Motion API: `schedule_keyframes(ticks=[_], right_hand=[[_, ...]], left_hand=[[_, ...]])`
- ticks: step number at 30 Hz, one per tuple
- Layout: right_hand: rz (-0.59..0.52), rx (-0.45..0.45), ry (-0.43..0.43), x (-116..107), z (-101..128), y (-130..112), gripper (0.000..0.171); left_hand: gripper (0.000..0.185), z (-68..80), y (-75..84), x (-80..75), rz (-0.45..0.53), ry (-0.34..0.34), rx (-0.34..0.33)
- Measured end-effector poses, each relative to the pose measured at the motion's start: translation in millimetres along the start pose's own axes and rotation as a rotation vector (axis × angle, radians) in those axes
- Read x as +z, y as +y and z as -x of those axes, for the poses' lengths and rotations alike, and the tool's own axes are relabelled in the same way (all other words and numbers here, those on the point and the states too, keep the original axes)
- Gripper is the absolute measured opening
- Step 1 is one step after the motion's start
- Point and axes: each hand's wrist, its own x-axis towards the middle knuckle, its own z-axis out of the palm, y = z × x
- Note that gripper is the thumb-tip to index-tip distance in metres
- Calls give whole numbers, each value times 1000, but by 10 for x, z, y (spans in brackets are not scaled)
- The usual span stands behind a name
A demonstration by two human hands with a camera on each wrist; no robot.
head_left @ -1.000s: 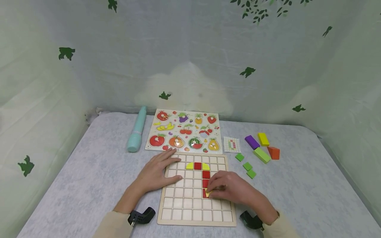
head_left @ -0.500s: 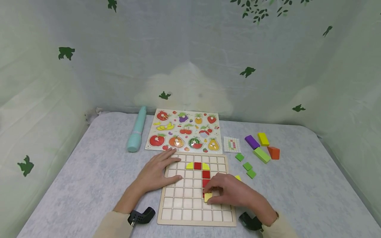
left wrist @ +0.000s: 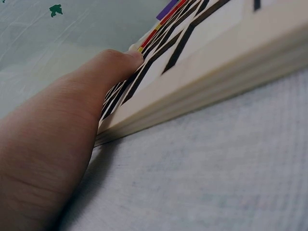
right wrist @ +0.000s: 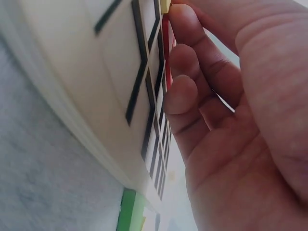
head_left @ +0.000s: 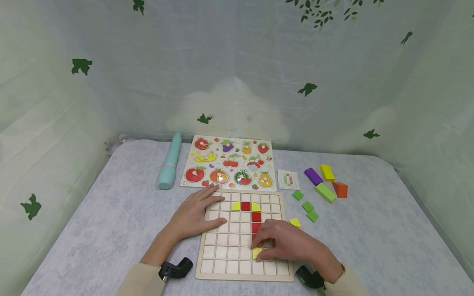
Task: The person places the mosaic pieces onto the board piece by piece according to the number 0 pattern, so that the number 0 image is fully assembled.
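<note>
Over the last second the right hand (head_left: 286, 246) has slid down the wooden grid board (head_left: 226, 265) toward the person, carrying a yellow tile (head_left: 257, 252) pinched in curled fingertips (right wrist: 182, 25); the tile now sits over a cell just below the column of red tiles (head_left: 256, 216), nearer a seat but, as far as one can judge, not yet let go. That move has also uncovered a yellow quarter-round piece (head_left: 295, 222) lying on the worktop (head_left: 370, 238) just right of the board. The left hand (head_left: 196, 213) has not shifted: it lies flat, fingers straight, on the board's upper-left corner. The worktop is covered in grey cloth; pale green sheeting with leaf prints (head_left: 307, 88) closes in the space behind and at both sides.
</note>
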Motion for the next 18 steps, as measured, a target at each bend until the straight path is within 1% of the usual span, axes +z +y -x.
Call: schedule_keyframes(ticks=[5, 8, 13, 18], right_hand=[[15, 14, 5, -58, 33, 8, 21], [22, 32, 41, -113, 76, 54, 18], [29, 68, 116, -244, 163, 204, 16], [32, 124, 156, -377, 255, 377, 20]], left_hand=[[65, -1, 1, -1, -4, 1, -1], [65, -2, 8, -4, -7, 3, 0], [65, -4, 18, -10, -5, 3, -1], [66, -2, 22, -14, -6, 2, -3]])
